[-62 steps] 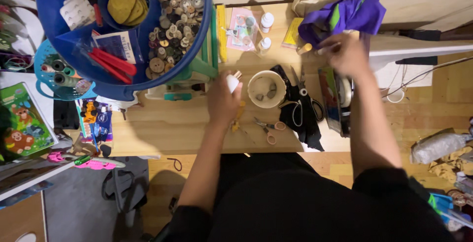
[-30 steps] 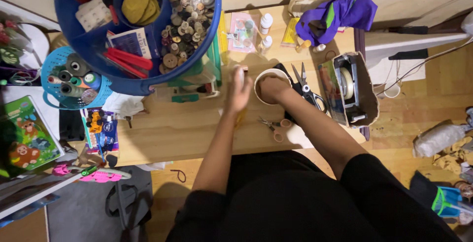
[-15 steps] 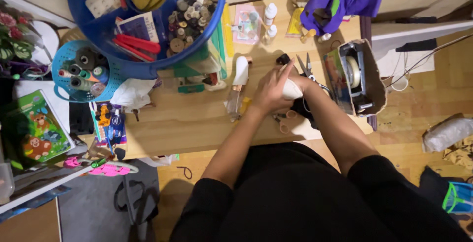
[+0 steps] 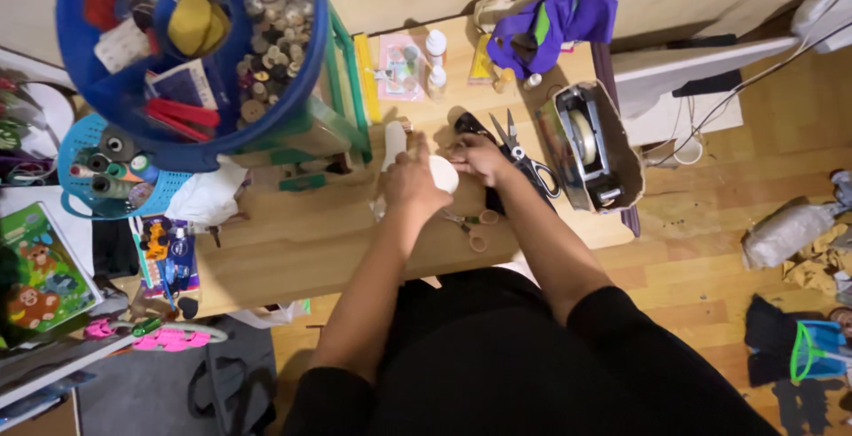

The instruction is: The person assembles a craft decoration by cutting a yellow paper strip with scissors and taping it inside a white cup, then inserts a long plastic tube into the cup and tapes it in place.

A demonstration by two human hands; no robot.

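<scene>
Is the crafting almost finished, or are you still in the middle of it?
Still in the middle, it seems. Both hands, left hand and right hand, hold the white cup over the wooden table. Black scissors and small scissors lie out; nothing finished shows.

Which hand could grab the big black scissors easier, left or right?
Probably the right hand: it sits just beside the big black scissors, on their side of the desk. The left hand is on the far side of the white cup, so it would have to cross over.

pink packet [image 4: 401,65] | table back; green picture box [image 4: 35,267] | left shelf
</scene>
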